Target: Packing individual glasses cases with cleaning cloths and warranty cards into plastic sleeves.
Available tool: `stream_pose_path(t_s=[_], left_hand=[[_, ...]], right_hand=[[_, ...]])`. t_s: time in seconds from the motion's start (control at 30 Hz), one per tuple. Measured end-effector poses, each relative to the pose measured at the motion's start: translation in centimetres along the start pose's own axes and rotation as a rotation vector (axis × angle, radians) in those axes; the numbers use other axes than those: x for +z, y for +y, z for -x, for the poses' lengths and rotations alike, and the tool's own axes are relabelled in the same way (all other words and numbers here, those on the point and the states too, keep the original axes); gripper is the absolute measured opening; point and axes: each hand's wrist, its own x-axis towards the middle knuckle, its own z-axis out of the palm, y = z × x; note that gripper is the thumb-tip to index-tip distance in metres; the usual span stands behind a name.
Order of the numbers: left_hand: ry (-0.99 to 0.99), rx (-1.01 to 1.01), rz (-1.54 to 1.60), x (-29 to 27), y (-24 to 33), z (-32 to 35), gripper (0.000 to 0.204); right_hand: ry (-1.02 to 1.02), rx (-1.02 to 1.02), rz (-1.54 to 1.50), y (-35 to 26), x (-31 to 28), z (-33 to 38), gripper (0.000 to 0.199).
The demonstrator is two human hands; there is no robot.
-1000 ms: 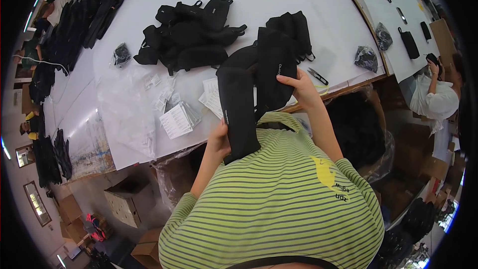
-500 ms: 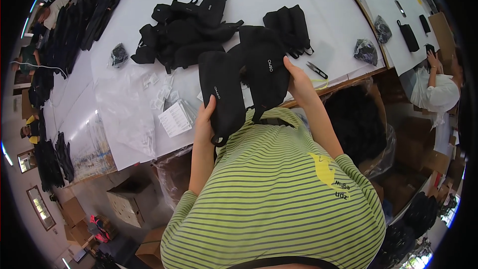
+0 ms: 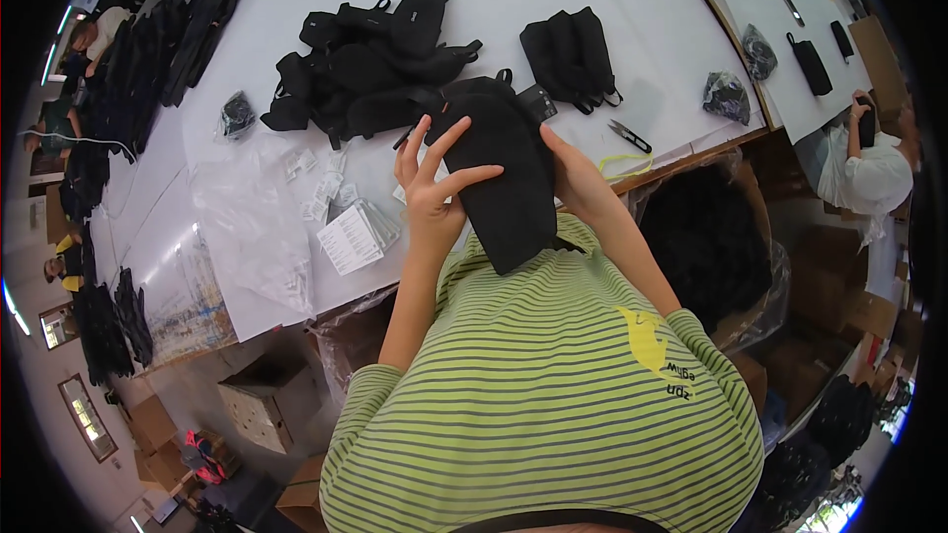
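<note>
Watching remotely, I see black pouch (image 3: 509,212) tilted before striped shirt (image 3: 533,375), near table's front edge. Right hand (image 3: 588,178) grasping pouch side, thumb on edge, likely steadying it. Left hand (image 3: 433,202) fingers splayed across pouch face; can't tell if pinching. Pouch pile (image 3: 365,69) and smaller group (image 3: 568,54) beyond, presumably for easy reach. White table (image 3: 671,39) also bears cards (image 3: 351,239), snips (image 3: 630,136). Co-worker (image 3: 874,173) far right.

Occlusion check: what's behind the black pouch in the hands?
Past the black pouch, a small dark tag-like piece sticks out at upper right. Hidden: the fingers of the right hand, only its thumb showing, and anything else directly behind.
</note>
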Motion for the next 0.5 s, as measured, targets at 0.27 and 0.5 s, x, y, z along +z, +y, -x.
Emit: stream_pose_path(t_s=[0.27,0.5], left_hand=[[-0.135,-0.132,-0.209,-0.1,-0.4,-0.5,0.058],[-0.64,-0.14,0.311,-1.6,2.9,-0.3,0.045]], right_hand=[[-0.008,-0.072,0.233,-0.2,-0.3,-0.2,0.053],[0.087,-0.086,0.233,0.7,-1.1,-1.6,0.04]])
